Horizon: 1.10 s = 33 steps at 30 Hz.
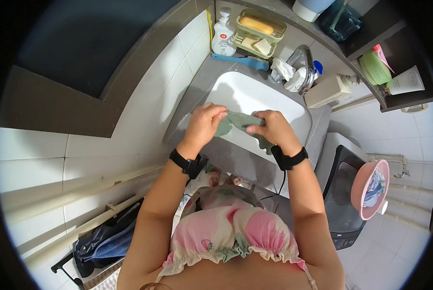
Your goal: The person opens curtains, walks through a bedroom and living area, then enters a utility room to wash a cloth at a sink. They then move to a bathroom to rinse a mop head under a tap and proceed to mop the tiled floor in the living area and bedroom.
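Note:
A small piece of green cloth (pixel 241 119) stretches between my two hands above the white sink basin (pixel 263 94). My left hand (pixel 206 121) pinches its left end between thumb and fingers. Gripping the other end, my right hand (pixel 272 126) lets a wavy-edged part of the cloth hang below the palm. Both wrists wear black straps with a small device. The chrome faucet (pixel 305 59) stands behind the basin, and a crumpled white plastic wrapper (pixel 282 69) lies beside it.
Behind the basin are a white pump bottle (pixel 223 34), a two-tier soap dish (pixel 260 30), a blue brush (pixel 238 61) and a beige pump bottle (pixel 327 91). A pink basin (pixel 357 188) holding cloth rests on the washing machine (pixel 341 203) at right. A dark shelf (pixel 374 99) overhangs the right.

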Tool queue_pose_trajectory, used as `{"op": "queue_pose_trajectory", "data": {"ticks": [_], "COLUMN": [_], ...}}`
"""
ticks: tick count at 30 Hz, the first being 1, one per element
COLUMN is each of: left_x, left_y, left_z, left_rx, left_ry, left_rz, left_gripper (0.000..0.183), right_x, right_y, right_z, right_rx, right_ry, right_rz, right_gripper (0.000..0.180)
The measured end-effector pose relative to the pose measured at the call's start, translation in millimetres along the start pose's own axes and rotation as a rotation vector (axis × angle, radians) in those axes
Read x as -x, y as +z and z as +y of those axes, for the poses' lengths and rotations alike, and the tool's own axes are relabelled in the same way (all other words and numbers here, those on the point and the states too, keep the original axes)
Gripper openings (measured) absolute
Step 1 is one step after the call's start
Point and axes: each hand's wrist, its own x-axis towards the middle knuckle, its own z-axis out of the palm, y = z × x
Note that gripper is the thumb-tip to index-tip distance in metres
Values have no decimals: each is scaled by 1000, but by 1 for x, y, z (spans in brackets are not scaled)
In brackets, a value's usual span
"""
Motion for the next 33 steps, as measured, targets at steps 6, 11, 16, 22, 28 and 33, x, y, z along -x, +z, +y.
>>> {"op": "queue_pose_trajectory", "data": {"ticks": [6, 11, 16, 22, 28, 33], "left_x": [4, 90, 157, 166, 171, 175], "left_y": [-61, -83, -71, -71, -69, -67], "left_z": [6, 3, -16, -33, -31, -30], "left_rx": [-367, -577, -570, -514, -453, -398], "left_ry": [181, -156, -569, -538, -559, -590], "left_rz": [140, -252, -664, -421, -387, -398], "left_gripper": [20, 31, 30, 31, 33, 33], "right_x": [-16, 1, -6, -39, -99, -179], "right_y": [28, 71, 129, 211, 235, 206], "right_z": [-30, -33, -29, -44, -17, 16], "right_rx": [-103, -14, 55, 266, 304, 329], "right_ry": [-292, -351, -392, -547, -436, -14], "right_rz": [259, -241, -215, -339, -169, -117], "right_gripper": [21, 33, 44, 62, 74, 74]}}
